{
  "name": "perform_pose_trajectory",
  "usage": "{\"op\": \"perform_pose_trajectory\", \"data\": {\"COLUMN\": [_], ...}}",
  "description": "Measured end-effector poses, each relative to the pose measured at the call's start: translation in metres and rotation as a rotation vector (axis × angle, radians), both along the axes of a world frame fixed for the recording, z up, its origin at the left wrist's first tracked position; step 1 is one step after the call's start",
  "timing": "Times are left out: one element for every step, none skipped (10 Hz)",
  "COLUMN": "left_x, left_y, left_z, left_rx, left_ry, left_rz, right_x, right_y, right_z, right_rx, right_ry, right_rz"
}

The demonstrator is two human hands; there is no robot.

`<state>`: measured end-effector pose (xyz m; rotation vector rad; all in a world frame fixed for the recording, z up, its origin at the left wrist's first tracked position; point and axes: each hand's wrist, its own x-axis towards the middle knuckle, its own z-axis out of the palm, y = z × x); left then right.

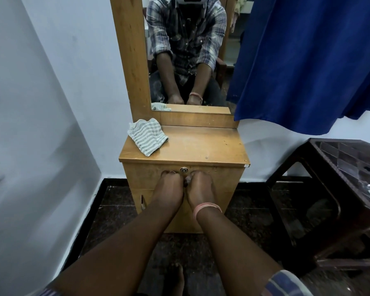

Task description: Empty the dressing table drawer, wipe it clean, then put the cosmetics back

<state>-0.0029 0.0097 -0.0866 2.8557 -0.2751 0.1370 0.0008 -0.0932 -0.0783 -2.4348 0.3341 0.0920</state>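
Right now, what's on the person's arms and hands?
Both forearms are bare. The left hand and right hand wear no gloves. A pink band circles the right wrist. Plaid sleeves are pushed up near the elbows.

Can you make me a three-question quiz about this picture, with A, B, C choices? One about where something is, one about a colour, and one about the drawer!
1. Where is the striped cloth?
A. on the floor
B. on the table top
C. on the stool

2. What colour is the curtain?
A. blue
B. red
C. yellow

3. Is the drawer open?
A. wide open
B. taken out
C. shut

Answers: B, it lies at the top's back left corner. A, it hangs blue at right. C, its front sits flush while both hands grip it.
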Motion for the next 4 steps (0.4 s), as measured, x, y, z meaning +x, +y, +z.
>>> {"op": "perform_pose_trajectory", "data": {"left_x": [0.002, -0.002, -0.007, -0.009], "left_y": [-0.002, 0.002, 0.012, 0.025], "left_z": [0.014, 0.036, 0.056, 0.078], "left_rx": [0.102, 0.178, 0.154, 0.081], "left_ry": [0.069, 0.211, 0.234, 0.075], "left_rz": [-0.07, -0.226, -0.297, -0.287], "right_x": [-0.007, -0.027, -0.03, -0.033], "right_y": [0.002, 0.002, -0.007, -0.014], "right_z": [0.003, -0.003, -0.003, 0.032], "right_rx": [0.074, -0.01, -0.164, -0.104], "right_ry": [0.012, -0.131, -0.294, -0.305], "right_rz": [-0.004, 0.124, 0.221, 0.374]}}
